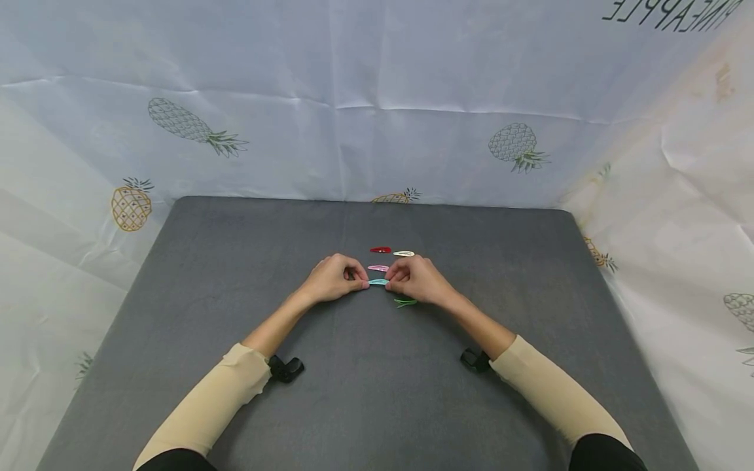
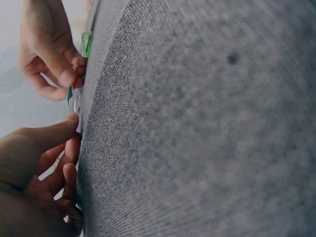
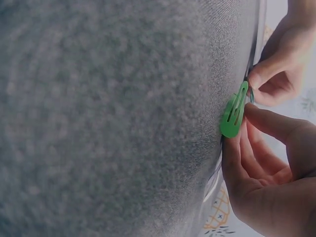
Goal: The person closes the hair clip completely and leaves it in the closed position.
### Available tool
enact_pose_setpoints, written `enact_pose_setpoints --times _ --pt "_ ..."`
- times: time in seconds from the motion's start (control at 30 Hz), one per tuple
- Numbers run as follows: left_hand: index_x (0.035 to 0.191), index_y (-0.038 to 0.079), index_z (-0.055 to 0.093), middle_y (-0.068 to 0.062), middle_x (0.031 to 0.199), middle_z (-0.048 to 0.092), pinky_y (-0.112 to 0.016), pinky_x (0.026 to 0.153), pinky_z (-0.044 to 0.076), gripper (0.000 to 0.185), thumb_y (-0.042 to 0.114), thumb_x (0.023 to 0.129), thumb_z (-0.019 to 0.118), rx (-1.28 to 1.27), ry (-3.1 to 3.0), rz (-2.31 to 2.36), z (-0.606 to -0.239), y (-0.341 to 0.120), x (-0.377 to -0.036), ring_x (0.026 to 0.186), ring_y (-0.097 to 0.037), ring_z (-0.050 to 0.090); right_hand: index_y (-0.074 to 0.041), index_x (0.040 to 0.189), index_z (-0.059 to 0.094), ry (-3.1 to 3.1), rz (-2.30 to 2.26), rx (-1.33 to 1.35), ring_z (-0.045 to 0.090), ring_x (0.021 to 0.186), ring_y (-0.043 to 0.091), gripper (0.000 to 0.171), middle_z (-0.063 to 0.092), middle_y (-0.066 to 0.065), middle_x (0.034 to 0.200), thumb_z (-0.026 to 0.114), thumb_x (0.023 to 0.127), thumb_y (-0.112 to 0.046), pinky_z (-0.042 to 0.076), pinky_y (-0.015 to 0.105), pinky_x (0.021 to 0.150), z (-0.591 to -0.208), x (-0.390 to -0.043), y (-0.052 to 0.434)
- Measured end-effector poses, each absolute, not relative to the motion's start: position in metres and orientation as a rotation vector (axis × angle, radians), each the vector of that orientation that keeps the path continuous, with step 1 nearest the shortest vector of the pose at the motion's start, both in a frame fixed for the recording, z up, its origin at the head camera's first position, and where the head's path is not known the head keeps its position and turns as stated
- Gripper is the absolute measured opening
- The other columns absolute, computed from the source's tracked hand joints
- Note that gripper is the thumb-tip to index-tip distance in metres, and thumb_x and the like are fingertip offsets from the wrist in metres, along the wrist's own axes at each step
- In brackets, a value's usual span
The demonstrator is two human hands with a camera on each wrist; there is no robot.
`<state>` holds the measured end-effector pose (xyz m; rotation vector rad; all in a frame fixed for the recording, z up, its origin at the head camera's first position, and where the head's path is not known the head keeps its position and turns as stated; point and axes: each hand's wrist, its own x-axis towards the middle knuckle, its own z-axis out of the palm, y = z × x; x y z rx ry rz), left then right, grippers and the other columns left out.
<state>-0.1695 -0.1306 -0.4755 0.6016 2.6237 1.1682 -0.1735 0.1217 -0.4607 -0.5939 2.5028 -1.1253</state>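
A light-blue snap hair clip (image 1: pixel 379 282) spans the gap between both hands, low over the grey table. My left hand (image 1: pixel 338 278) pinches its left end between thumb and fingers. At the clip's right end, my right hand (image 1: pixel 419 280) pinches with thumb and fingertips. A green hair clip (image 3: pixel 232 121) lies on the table just nearer than the right hand, its parts spread at the left end. Beyond the blue clip is a pink hair clip (image 1: pixel 377 268), its right end close to the right fingers. Farther back lie a red hair clip (image 1: pixel 380 250) and a cream hair clip (image 1: pixel 404 253).
The grey cloth-covered table (image 1: pixel 365 392) has rounded far corners. A white curtain (image 1: pixel 353 150) with pineapple prints hangs behind it and along the sides. Black wrist mounts (image 1: pixel 287 369) protrude inward from both forearms, close above the table.
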Motion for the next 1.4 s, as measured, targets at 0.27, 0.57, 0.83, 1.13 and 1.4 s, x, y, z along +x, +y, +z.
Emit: enact_pose_setpoints --times 0.27,0.57,0.83,1.13,1.4 --pt "0.092 0.015 0.083 0.001 0.078 0.075 -0.025 0.061 0.038 0.008 0.022 0.095 0.085 0.583 2.641 1.151 -0.4757 -0.1287 -0.1696 0.061 -0.008 0.053 -0.006 0.102 0.080 2.511 -1.104 -0.597 0.066 0.071 0.007 0.010 0.080 0.007 0.089 0.083 0.095 -0.013 0.053 0.025 0.069 -0.4608 -0.1753 0.1214" --pt "0.091 0.014 0.083 0.001 0.078 0.075 -0.026 0.062 0.040 0.008 0.021 0.095 0.086 0.574 2.640 1.154 -0.4752 -0.1283 -0.1686 0.062 -0.008 0.054 -0.008 0.101 0.079 2.516 -1.082 -0.600 0.065 0.071 0.006 0.010 0.079 0.004 0.087 0.084 0.095 -0.014 0.052 0.023 0.069 -0.4618 -0.1759 0.1210" --pt "0.091 0.014 0.083 0.000 0.079 0.076 -0.027 0.065 0.042 0.008 0.020 0.095 0.086 0.578 2.639 1.161 -0.4765 -0.1279 -0.1696 0.063 -0.007 0.057 -0.008 0.101 0.079 2.526 -1.069 -0.595 0.065 0.071 0.006 0.009 0.080 0.005 0.087 0.083 0.095 -0.013 0.051 0.025 0.069 -0.4617 -0.1767 0.1203" --pt "0.091 0.013 0.083 0.000 0.078 0.075 -0.026 0.064 0.042 0.009 0.020 0.094 0.087 0.574 2.637 1.169 -0.4774 -0.1275 -0.1697 0.063 -0.007 0.056 -0.008 0.101 0.079 2.527 -1.072 -0.604 0.066 0.072 0.006 0.009 0.080 0.004 0.086 0.084 0.094 -0.013 0.052 0.024 0.072 -0.4624 -0.1766 0.1203" --pt "0.090 0.011 0.082 0.000 0.077 0.074 -0.026 0.065 0.042 0.009 0.018 0.094 0.087 0.575 2.633 1.181 -0.4756 -0.1268 -0.1687 0.063 -0.007 0.056 -0.010 0.100 0.079 2.545 -1.055 -0.615 0.066 0.071 0.005 0.010 0.079 0.002 0.084 0.085 0.093 -0.013 0.051 0.024 0.071 -0.4612 -0.1759 0.1199"
